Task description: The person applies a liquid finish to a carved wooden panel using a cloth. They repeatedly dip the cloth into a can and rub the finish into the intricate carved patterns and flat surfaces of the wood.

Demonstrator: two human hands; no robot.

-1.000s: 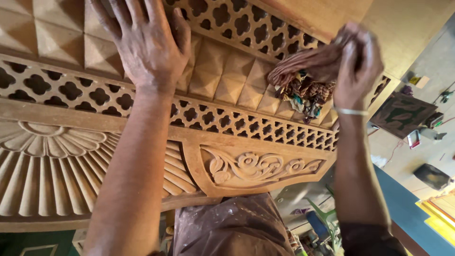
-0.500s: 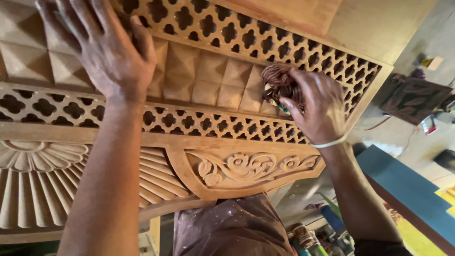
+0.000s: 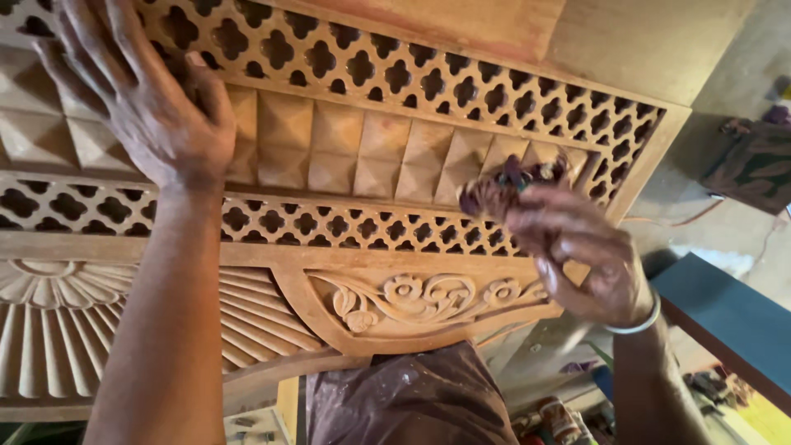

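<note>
Hands are working on a large carved panel of pale brown wood [image 3: 387,156], with lattice bands, a row of small pyramid blocks and a floral relief below. Left hand [image 3: 148,107] is lying flat with fingers spread wide, pressing on the pyramid blocks near the upper lattice. Right hand [image 3: 577,255], wearing a thin white bangle [image 3: 638,323], is gripping a dark, stained wad of cloth [image 3: 511,189] and holding it against the panel's right end.
</note>
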